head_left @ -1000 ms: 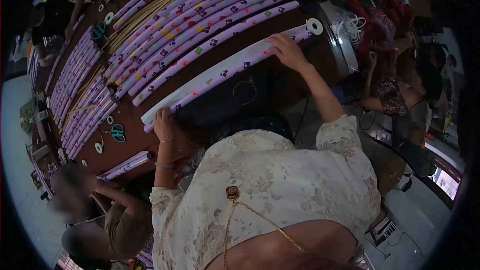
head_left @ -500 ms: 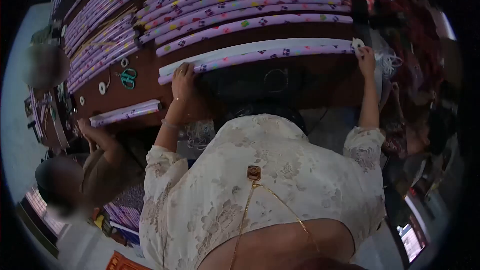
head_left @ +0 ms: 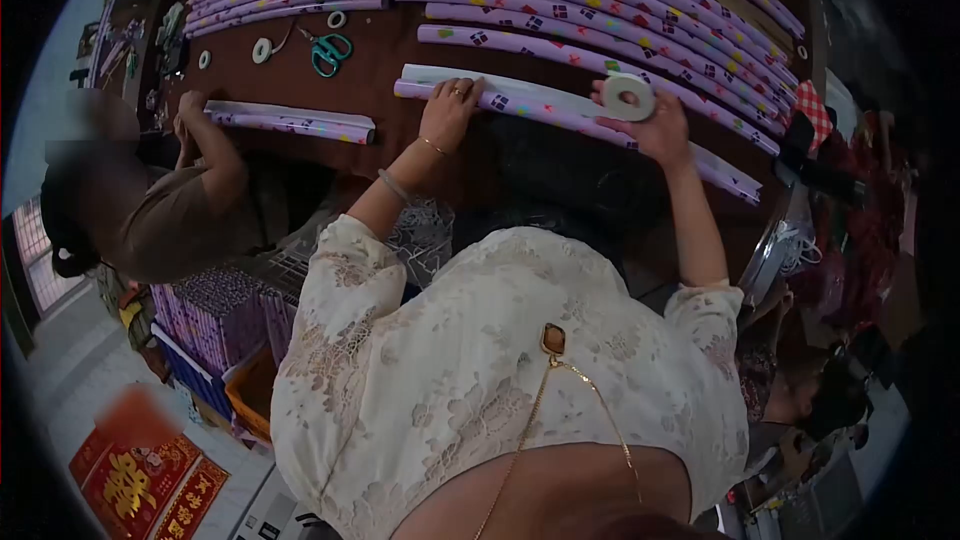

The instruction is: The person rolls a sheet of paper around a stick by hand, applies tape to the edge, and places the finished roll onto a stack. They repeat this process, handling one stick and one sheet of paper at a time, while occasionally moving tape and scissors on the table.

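A long roll of lilac patterned wrapping paper (head_left: 545, 112) lies across the table in front of me, its pale inner side showing along the far edge. My left hand (head_left: 452, 118) is closed over this roll near its left end, fingers bent across the paper. Farther right, my right hand (head_left: 662, 130) grips a white roll of tape (head_left: 628, 98) between thumb and fingers, just over the paper. The tape's round face and central hole point up at me.
Many finished lilac rolls (head_left: 600, 0) are lined up at the back. Teal scissors (head_left: 328, 54) and a small tape roll (head_left: 262, 50) lie to the left. A co-worker's arm (head_left: 222, 155) reaches toward a shorter paper roll (head_left: 290, 123). A black tool (head_left: 830, 180) sits at the right edge.
My right hand, with the tape, has moved left from the roll's right end to over its middle. The view has turned, and my left hand stays on the paper.
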Demonstrator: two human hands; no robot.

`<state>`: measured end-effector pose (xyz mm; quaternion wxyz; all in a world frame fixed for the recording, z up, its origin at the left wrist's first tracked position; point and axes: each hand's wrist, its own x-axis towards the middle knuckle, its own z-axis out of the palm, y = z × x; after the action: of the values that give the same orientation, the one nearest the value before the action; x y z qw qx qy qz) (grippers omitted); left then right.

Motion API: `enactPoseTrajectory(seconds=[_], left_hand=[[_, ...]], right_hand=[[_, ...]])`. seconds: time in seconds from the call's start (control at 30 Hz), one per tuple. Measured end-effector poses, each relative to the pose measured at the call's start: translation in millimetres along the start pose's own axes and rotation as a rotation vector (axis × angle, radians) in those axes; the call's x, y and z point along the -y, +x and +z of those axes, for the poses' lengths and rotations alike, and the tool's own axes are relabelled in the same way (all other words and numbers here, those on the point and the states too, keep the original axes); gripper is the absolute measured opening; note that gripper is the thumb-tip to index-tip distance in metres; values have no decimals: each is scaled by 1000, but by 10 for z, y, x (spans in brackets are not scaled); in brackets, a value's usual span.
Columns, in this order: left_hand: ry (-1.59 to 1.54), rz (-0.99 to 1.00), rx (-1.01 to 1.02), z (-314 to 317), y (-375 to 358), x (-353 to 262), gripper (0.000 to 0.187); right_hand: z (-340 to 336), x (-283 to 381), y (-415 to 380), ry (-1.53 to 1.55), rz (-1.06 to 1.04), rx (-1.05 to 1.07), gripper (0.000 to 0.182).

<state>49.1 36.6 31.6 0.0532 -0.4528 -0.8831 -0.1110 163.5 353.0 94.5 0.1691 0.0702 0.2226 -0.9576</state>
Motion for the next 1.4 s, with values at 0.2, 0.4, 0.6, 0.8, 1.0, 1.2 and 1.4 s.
enactPoseTrajectory(seconds=[0.2, 0.4, 0.6, 0.8, 1.0, 1.2, 1.4], left_hand=[[2, -25, 49, -57, 21, -58, 43], [-207, -145, -4, -361, 70, -202, 43], [-428, -284, -137, -384, 255, -309, 18], [-645, -416, 68, -264, 481, -378, 16], [-836, -497, 98, -263, 508, -319, 19], [-547, -582, 5, -567, 463, -161, 19], [-171, -660, -147, -507, 267, 203, 12]], right_hand=[[-284, -412, 879, -719, 234, -137, 37], [42, -424, 769, -956, 165, -38, 32], [67, -424, 708, -1031, 121, -4, 29], [52, -444, 707, -967, 123, -24, 24], [53, -451, 715, -966, 147, -27, 24], [161, -509, 772, -1071, 111, -79, 27], [320, -543, 924, -1519, 136, -46, 31]])
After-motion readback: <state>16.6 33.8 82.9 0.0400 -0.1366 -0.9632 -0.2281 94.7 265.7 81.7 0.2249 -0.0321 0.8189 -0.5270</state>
